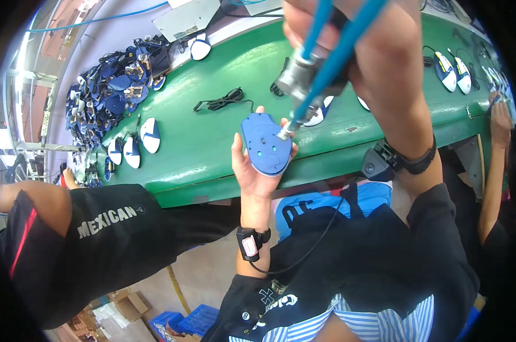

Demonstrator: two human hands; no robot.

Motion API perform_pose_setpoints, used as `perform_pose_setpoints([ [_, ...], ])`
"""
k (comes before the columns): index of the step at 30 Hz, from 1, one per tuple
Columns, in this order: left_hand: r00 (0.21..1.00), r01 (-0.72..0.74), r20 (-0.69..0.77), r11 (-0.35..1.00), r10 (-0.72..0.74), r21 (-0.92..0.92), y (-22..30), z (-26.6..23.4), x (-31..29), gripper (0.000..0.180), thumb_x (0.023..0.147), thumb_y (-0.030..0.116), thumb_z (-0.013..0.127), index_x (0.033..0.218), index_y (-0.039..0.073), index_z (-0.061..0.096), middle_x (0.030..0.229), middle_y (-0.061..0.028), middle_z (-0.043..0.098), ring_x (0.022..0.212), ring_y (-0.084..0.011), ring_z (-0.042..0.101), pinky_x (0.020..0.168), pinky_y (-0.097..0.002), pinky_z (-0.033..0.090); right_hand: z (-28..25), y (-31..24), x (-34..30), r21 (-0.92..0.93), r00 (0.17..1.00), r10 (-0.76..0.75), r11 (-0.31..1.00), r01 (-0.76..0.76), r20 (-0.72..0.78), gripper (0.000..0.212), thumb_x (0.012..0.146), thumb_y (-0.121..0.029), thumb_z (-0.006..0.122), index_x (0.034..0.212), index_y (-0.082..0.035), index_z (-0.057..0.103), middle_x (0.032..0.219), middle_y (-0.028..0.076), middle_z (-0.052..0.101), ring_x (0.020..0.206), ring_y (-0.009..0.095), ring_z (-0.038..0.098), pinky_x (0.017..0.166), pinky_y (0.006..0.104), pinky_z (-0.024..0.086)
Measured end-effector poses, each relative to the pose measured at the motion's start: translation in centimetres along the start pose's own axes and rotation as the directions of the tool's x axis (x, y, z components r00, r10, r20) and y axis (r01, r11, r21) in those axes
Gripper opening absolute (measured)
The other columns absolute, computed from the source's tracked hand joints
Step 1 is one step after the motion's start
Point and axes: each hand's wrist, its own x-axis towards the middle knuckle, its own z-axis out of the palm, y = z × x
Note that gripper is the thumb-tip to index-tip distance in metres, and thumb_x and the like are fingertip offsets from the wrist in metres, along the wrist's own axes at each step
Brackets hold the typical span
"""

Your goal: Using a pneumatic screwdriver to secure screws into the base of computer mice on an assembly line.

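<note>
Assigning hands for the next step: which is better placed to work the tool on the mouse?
Right, probably: the right hand grips the metal tool, its tip at the blue underside of the mouse. The left hand is occupied, cradling the mouse from below, palm up.

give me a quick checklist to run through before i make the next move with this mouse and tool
1. Blue mouse supported: ok, cradled in the left hand.
2. Underside facing up: ok, its small openings show.
3. Tool in hand: ok, gripped by the right hand.
4. Tip seated in an opening: cannot tell, it is over the mouse's right side, but contact is unclear.
5. Mouse cable away from the tip: ok, its coil lies on the green bench beyond the mouse.
6. Bench behind the tool clear: not ok, a white-and-blue mouse lies there, partly hidden.
</note>
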Motion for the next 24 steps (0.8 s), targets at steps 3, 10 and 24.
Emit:
perform_pose_setpoints([
  [3, 0.998, 0.014, -0.066, 1.0, -0.013, 0.022, -1.3, 0.0, 0.4, 0.075, 0.089, 0.06, 0.061, 0.145, 0.014, 0.043, 0.133, -0.0217, 0.052, 0.119, -0.0393, 0.053, 0.103, -0.0549, 0.043, 1.4, 0.9, 1.0, 0.124, 0.992, 0.086, 0.99, -0.073, -0.096, 0.021, 0.093, -0.013, 0.062, 0.075, -0.002, 0.059, 0.057, -0.001, 0.052, 0.047, 0.005, 0.047, 0.047, 0.0229, 0.037],
  [10, 0.997, -0.032, -0.07, 0.996, 0.038, 0.088, -1.3, -0.3, 0.5, 0.066, 0.092, 0.053, 0.059, 0.145, 0.018, 0.039, 0.119, -0.0196, 0.053, 0.104, -0.0344, 0.057, 0.085, -0.0477, 0.055, 2.8, 3.9, 1.7, 0.078, 0.996, -0.002, 0.997, 0.009, -0.09, 0.019, 0.095, -0.013, 0.061, 0.08, -0.002, 0.059, 0.059, 0.0, 0.052, 0.049, 0.007, 0.049, 0.048, 0.023, 0.039],
  [24, 0.999, 0.007, -0.048, 0.999, -0.005, 0.053, -1.3, 0.7, 0.3, 0.058, 0.092, 0.045, 0.057, 0.14, 0.015, 0.042, 0.114, -0.0192, 0.052, 0.093, -0.0308, 0.055, 0.074, -0.0423, 0.052, 3.4, 6.4, 1.5, 0.099, 0.997, -0.079, 0.992, 0.081, -0.025, 0.018, 0.097, -0.013, 0.061, 0.084, -0.001, 0.06, 0.061, 0.0, 0.053, 0.048, 0.007, 0.048, 0.046, 0.023, 0.039],
])
